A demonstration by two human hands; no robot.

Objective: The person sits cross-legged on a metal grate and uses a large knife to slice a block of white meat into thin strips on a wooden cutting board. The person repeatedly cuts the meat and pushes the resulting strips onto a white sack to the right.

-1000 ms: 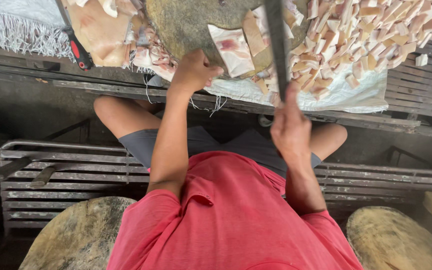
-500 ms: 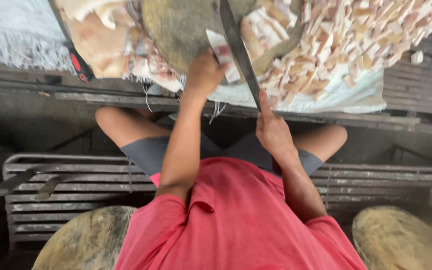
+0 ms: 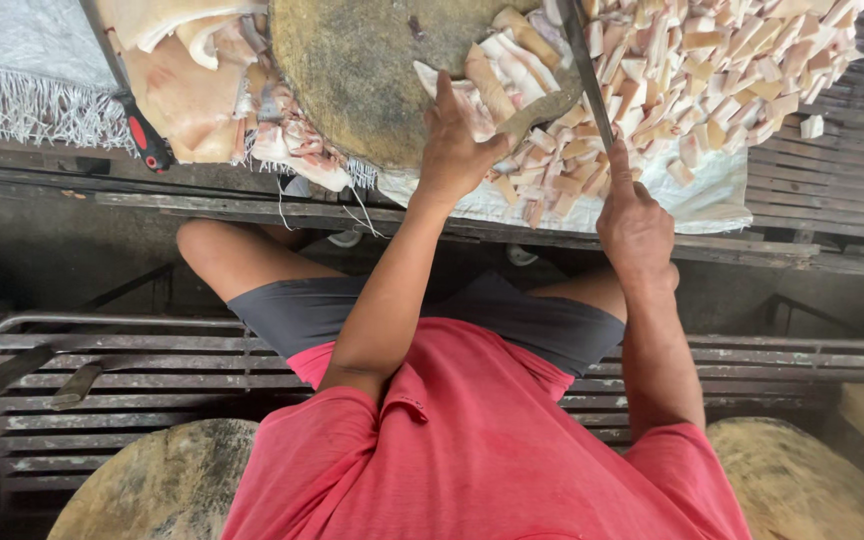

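The round wooden chopping block (image 3: pixel 372 70) sits at the near edge of the surface, and the work on it has shifted. A second ago the left hand (image 3: pixel 457 145) pressed a strip flat at the block's near rim with the blade standing almost upright over it; now that hand has slid toward the block's right edge, fingers spread and palm down on a stack of pale strips (image 3: pixel 497 80), pressing rather than gripping. This looks like a fresh cut being lined up further along the stack.

The heap of cut pieces (image 3: pixel 712 90) spreads over white cloth (image 3: pixel 712 195) at the right of the block, reaching the surface's near edge. The pieces are small, blocky, cream to pink, with tan skin on one face. Larger uncut slabs (image 3: pixel 187 90) lie left of the block.

The knife (image 3: pixel 584 60) now leans across the block's right edge, its long dark blade angled up and away. The right hand (image 3: pixel 637 225) is closed tight around its handle.
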